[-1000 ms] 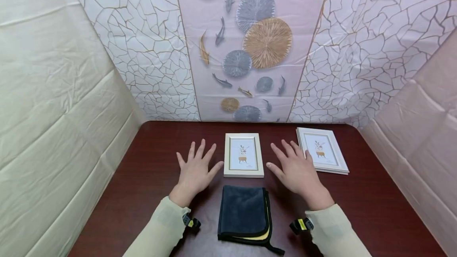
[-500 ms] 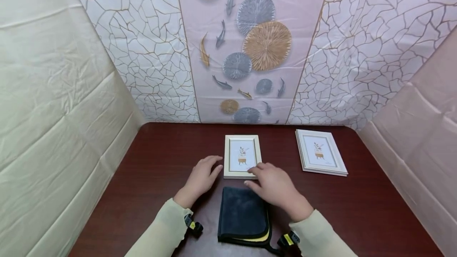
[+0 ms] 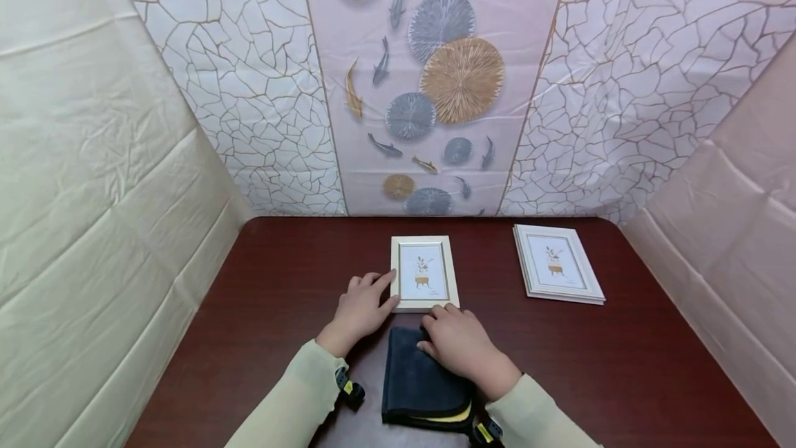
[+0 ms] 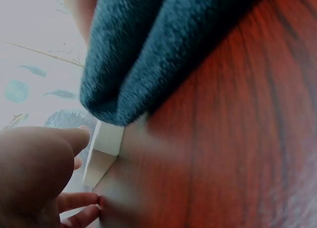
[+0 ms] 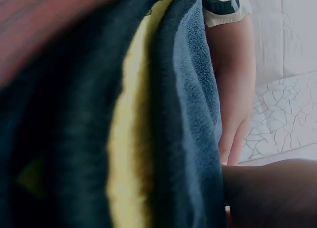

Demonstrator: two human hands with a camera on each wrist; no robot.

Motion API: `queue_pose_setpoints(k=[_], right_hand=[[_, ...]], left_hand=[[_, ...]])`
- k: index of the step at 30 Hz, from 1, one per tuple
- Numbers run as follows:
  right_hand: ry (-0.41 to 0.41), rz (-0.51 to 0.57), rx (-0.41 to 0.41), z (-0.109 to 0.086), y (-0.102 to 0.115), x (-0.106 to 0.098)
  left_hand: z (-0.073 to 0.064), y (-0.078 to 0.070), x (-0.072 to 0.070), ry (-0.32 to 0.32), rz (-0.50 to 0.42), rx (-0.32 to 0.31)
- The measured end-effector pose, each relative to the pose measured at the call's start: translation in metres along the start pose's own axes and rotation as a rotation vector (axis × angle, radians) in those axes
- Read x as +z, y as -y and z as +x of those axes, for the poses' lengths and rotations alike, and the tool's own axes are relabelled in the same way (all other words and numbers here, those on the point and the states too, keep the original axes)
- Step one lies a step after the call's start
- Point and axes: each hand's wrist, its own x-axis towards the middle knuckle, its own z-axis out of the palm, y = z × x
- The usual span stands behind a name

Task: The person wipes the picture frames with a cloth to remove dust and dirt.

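A cream picture frame (image 3: 425, 304) with a potted-plant print lies flat near the table's middle. Along its left side is my left hand (image 3: 361, 306), with forefinger and thumb touching the edge near the lower corner. In the left wrist view, thumb and fingers (image 4: 79, 203) reach beside the white frame (image 4: 106, 149). Just in front of the frame lies a folded dark blue cloth (image 3: 417, 382) with a yellow underside and black binding. My right hand (image 3: 463, 344) grips its far edge, thumb on top, fingers bent over by the frame; fingertips are hidden. The cloth (image 5: 193, 114) fills much of the right wrist view.
A stack of similar white frames (image 3: 556, 265) lies at the back right of the dark red table (image 3: 298, 254). A patterned cloth backdrop (image 3: 460, 81) hangs behind it, and pale fabric walls (image 3: 124, 192) close in both sides.
Both hands were spread apart on either side of the frame. The left has moved in to its left edge. The right has swept left across the frame's lower edge and back onto the cloth.
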Motion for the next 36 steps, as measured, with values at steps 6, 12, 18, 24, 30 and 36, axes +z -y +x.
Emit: queue_pose_setpoints(k=[6,12,18,24,30,36], right_hand=[[0.021,0.111,-0.022,-0.005,-0.013,0.001],[0.026,0.278,-0.009,-0.012,-0.033,-0.008],[-0.028,0.312,0.063,-0.018,-0.052,-0.013],[-0.096,0.298,0.137,-0.021,-0.075,-0.017],[-0.071,0.287,0.18,-0.02,-0.1,-0.016],[-0.05,0.316,0.201,-0.018,-0.115,-0.016]], left_hand=[[0.004,0.003,0.004,0.007,0.075,-0.011],[0.005,0.003,0.001,0.024,0.065,-0.02],[0.005,0.002,-0.001,0.033,0.061,-0.004],[0.005,0.002,0.0,0.035,0.06,-0.005],[0.005,0.004,0.003,0.027,0.055,-0.003],[0.007,0.003,0.003,0.02,0.059,-0.002]])
